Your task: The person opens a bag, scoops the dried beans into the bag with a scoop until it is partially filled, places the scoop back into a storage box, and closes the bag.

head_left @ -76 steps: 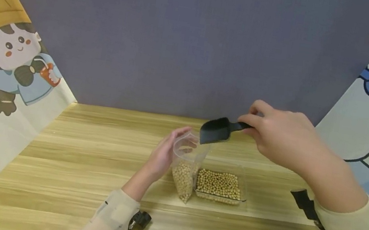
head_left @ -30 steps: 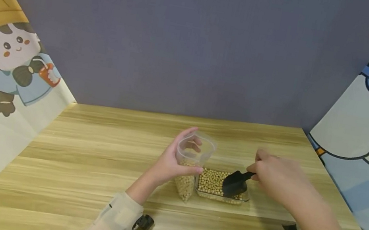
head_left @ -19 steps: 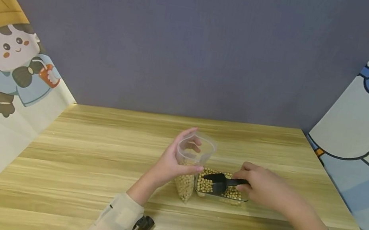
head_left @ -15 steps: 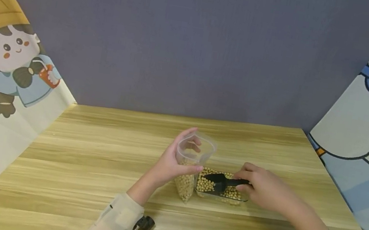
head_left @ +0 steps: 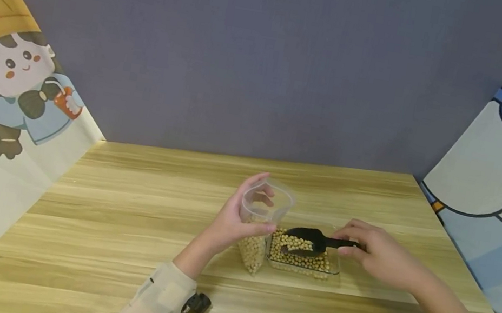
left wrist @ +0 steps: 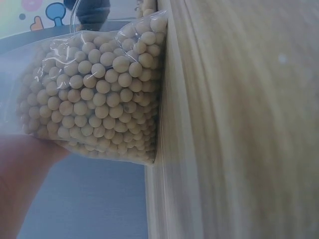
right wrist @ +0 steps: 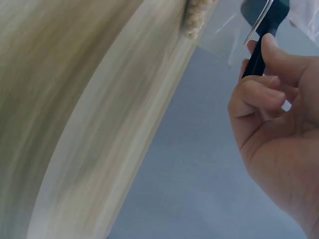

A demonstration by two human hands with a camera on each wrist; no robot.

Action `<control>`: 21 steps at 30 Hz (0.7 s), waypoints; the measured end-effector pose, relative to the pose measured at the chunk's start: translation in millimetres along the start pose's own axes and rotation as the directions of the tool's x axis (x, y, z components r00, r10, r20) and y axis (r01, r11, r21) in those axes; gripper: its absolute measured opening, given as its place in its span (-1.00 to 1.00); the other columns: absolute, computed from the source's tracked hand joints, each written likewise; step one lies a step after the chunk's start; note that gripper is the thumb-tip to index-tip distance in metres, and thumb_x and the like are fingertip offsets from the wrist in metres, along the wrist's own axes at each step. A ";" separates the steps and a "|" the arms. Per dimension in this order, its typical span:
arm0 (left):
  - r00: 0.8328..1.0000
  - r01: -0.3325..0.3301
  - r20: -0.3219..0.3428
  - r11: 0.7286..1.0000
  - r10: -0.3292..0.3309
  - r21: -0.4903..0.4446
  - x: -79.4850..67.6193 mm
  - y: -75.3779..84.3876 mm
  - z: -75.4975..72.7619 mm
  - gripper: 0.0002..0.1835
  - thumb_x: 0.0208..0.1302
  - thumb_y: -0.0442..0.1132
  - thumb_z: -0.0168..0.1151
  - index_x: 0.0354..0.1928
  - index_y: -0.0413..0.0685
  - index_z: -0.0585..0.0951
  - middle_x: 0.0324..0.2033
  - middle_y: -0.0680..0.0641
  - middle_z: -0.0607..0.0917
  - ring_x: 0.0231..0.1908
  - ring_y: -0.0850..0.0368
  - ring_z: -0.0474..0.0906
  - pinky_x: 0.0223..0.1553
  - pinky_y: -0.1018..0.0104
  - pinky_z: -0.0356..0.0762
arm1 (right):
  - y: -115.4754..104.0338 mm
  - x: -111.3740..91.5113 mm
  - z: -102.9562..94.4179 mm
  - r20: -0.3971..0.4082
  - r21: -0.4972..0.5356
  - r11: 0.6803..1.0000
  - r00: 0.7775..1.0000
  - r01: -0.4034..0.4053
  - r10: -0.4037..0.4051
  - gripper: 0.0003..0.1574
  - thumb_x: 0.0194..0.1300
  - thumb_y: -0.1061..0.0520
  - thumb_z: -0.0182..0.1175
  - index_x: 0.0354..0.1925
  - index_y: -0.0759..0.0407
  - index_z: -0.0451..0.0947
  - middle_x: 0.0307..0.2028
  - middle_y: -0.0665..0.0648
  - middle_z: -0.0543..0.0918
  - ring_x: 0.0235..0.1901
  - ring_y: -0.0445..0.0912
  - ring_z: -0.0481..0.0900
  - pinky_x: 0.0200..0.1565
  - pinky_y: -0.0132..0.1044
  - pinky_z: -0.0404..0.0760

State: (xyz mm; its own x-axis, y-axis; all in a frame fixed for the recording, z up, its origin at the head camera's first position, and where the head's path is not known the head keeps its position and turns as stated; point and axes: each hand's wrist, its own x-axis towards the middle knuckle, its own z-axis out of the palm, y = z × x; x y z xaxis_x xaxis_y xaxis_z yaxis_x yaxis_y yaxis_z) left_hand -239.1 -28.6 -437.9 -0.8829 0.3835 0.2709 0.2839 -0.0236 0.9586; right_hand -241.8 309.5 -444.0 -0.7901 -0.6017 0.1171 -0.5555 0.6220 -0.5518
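Observation:
My left hand (head_left: 226,225) curls round the mouth of a clear plastic bag (head_left: 252,253), which stands upright with its top spread wide. Pale round beans (left wrist: 99,94) fill the bag's lower part in the left wrist view. Just right of it sits a clear rectangular container (head_left: 338,266) of yellowish beans, likely soybeans. Over those beans a black scoop (head_left: 318,242) lies level, some beans in its bowl. Its handle is pinched between thumb and fingers of my right hand (head_left: 378,254), also seen in the right wrist view.
A wood-grain table (head_left: 133,247) carries everything. Behind it rises a grey-blue wall (head_left: 266,60). Cartoon-printed panels (head_left: 37,106) flank both sides. The container's wall (right wrist: 224,35) stands close beside the scoop in the right wrist view.
From above the bag, the scoop went right and down into the container, pushed left through the beans, and has now lifted and drawn back right with beans. The left hand spread the bag's mouth.

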 end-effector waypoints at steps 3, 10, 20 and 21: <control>1.000 -0.005 0.000 1.000 0.005 -0.007 0.0 -0.4 0.2 0.10 0.08 -0.49 0.44 0.66 0.05 0.15 0.35 -0.36 0.42 0.34 -0.45 0.38 0.31 0.12 0.63 | 2.9 -1.6 -3.4 -0.024 0.033 0.999 1.000 -0.011 0.012 -0.70 0.50 0.11 0.30 0.15 0.04 0.69 -0.04 -0.07 0.69 -0.38 -0.37 0.42 -0.37 -0.39 0.48; 1.000 -0.018 0.003 1.000 0.018 -0.021 0.7 -1.5 0.2 0.10 0.08 -0.48 0.45 0.66 0.01 0.14 0.37 -0.47 0.37 0.34 -0.47 0.36 0.26 0.22 0.66 | -0.9 -0.6 -33.9 -0.109 -0.027 1.000 0.994 -0.015 0.012 -0.73 0.50 0.16 0.30 0.12 0.07 0.70 -0.02 0.04 0.73 -0.51 -0.34 0.33 -0.46 -0.38 0.40; 1.000 -0.016 -0.002 0.999 0.016 -0.040 -1.3 -2.2 0.9 0.09 0.08 -0.46 0.46 0.65 0.03 0.15 0.32 -0.25 0.45 0.36 -0.54 0.32 0.22 0.28 0.69 | -38.9 20.0 -102.8 -0.165 -0.238 0.971 0.985 0.005 -0.046 -0.68 0.52 0.14 0.30 0.18 0.03 0.71 -0.05 -0.03 0.69 -0.47 -0.32 0.35 -0.41 -0.36 0.37; 1.000 -0.016 -0.002 0.999 0.016 -0.038 -0.9 -2.2 0.9 0.09 0.08 -0.46 0.46 0.65 0.03 0.15 0.32 -0.24 0.45 0.36 -0.53 0.33 0.23 0.28 0.69 | -44.6 23.4 -107.9 -0.162 -0.252 0.968 0.985 0.015 -0.058 -0.68 0.51 0.14 0.30 0.17 0.02 0.71 -0.06 -0.03 0.69 -0.46 -0.32 0.35 -0.41 -0.36 0.37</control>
State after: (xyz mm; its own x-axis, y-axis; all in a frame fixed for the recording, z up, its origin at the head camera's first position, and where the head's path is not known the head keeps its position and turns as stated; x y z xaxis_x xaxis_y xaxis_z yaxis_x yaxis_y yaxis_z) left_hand -238.5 -28.1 -440.3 -0.8787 0.3817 0.2867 0.2838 -0.0654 0.9567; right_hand -263.5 321.8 -327.5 -0.7883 -0.5474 0.2811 -0.6148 0.7190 -0.3242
